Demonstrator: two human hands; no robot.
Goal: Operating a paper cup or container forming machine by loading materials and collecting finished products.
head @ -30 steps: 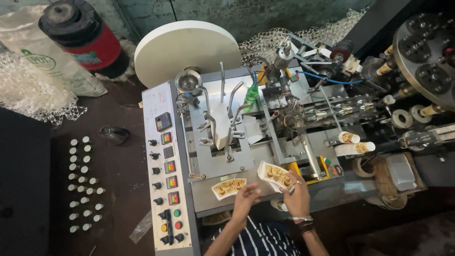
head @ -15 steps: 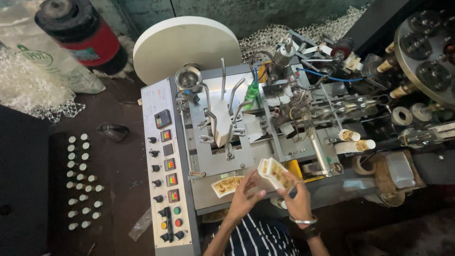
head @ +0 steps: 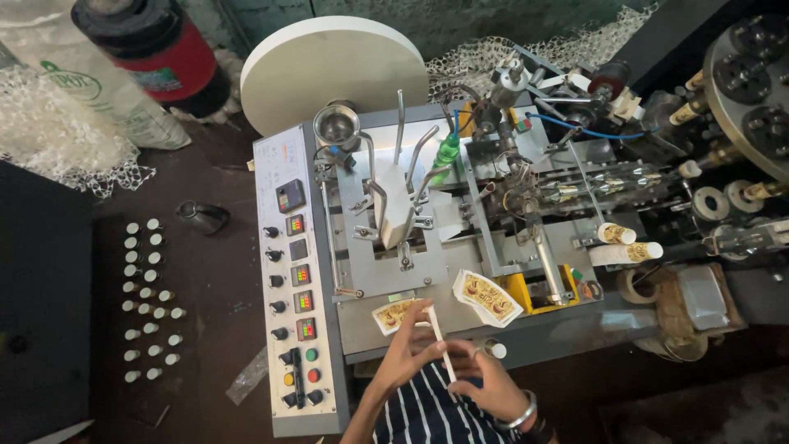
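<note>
My left hand [head: 408, 352] and my right hand [head: 486, 385] meet at the machine's front edge. Together they hold a thin white stack of paper blanks [head: 436, 335], seen edge on and nearly upright. Left-hand fingers pinch its upper part and the right hand grips its lower end. A fanned stack of printed yellow-brown blanks [head: 486, 296] lies on the grey machine deck [head: 386, 275] just beyond my hands. To their left, a single printed blank [head: 391, 316] lies flat on the deck.
A grey control panel [head: 296, 279] with knobs, displays and coloured buttons runs down the machine's left side. A white paper roll disc [head: 333, 64] sits at the back. Finished cups [head: 626, 243] lie at the right. Small white caps [head: 148, 300] stand in rows on the dark floor.
My right hand held the fanned printed stack above the deck; that stack now lies on the deck. Both hands have drawn back to the front edge, holding a thin stack edge on.
</note>
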